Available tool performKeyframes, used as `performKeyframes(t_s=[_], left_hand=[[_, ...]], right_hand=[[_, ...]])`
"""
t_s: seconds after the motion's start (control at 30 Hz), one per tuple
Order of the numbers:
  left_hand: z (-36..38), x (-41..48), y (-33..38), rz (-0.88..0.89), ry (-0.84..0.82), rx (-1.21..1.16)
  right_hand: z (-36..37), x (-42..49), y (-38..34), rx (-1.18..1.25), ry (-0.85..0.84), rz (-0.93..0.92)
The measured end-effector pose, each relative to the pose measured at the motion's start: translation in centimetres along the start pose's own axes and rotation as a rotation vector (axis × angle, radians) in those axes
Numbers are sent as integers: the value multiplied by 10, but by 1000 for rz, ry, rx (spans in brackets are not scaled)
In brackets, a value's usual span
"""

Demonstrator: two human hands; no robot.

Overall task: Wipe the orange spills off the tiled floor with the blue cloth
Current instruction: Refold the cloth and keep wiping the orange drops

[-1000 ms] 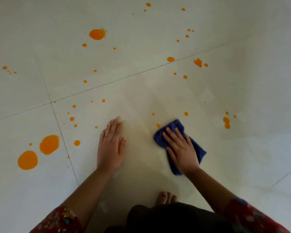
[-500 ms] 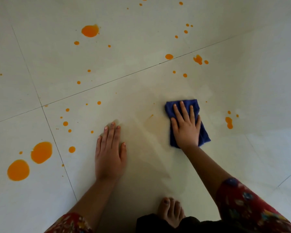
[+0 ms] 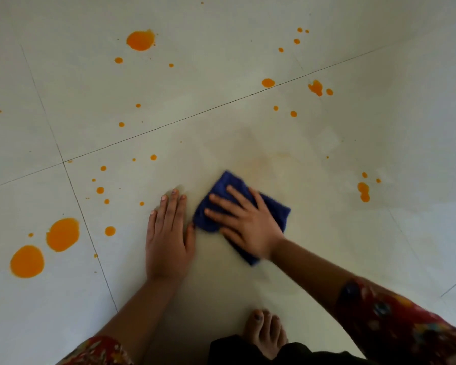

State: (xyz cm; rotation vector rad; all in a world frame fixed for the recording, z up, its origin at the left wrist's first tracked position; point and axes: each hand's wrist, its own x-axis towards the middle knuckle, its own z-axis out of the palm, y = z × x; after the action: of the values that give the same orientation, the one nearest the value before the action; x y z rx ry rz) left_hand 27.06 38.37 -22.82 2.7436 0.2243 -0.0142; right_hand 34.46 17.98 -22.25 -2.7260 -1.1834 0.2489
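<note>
The right hand (image 3: 250, 227) lies flat on the blue cloth (image 3: 223, 187) with its fingers spread wide, pressing it down on the tiled floor (image 3: 379, 246). It is not pinching the cloth, only pushing on it. Half a second ago the cloth was farther up and to the right. Now it has slid back toward the left hand (image 3: 169, 241) and sits just beside it, maybe touching the thumb. The cloth looks a bit blurry, so it is likely sliding.

The left hand is flat on the floor, fingers close together, holding nothing. It has stayed in the same spot and props the person up.

The floor around the cloth has a pale, smeary look and no orange dots, so this patch seems wiped. A small drop that was near the cloth a second ago is gone.

A lot is left, though. Two big orange blobs (image 3: 62, 234) sit well off to the left, one more big blob (image 3: 140, 40) is far up, a double drop (image 3: 363, 192) waits on the right, and small dots (image 3: 100, 190) are scattered about. I think the job is only partly done.
</note>
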Motion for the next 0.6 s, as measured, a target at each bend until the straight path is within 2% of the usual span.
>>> performKeyframes(t_s=[0.03, 0.1, 0.17, 0.23, 0.3, 0.4, 0.47, 0.53, 0.6], left_hand=[[0, 0, 0, -6, 2, 5], [0, 0, 2, -9, -7, 12], [0, -1, 3, -8, -3, 12], [-1, -2, 2, -22, -1, 8], [-2, -1, 3, -17, 1, 6], [-2, -1, 3, 7, 8, 27], [-3, -2, 6, 23, 38, 50], [-8, 1, 13, 73, 68, 41], [-12, 10, 28, 173, 48, -29]], right_hand=[[-3, 19, 11, 0, 29, 90], [-9, 43, 36, -2, 99, 396], [-8, 36, 48, 18, 156, 715], [2, 10, 30, -8, 239, 912], [10, -13, -13, -29, 294, 921], [18, -4, -50, 49, 223, 508], [9, 20, -23, 120, 203, 362], [-2, 33, 26, 128, 245, 463], [-10, 15, 75, 100, 262, 690]])
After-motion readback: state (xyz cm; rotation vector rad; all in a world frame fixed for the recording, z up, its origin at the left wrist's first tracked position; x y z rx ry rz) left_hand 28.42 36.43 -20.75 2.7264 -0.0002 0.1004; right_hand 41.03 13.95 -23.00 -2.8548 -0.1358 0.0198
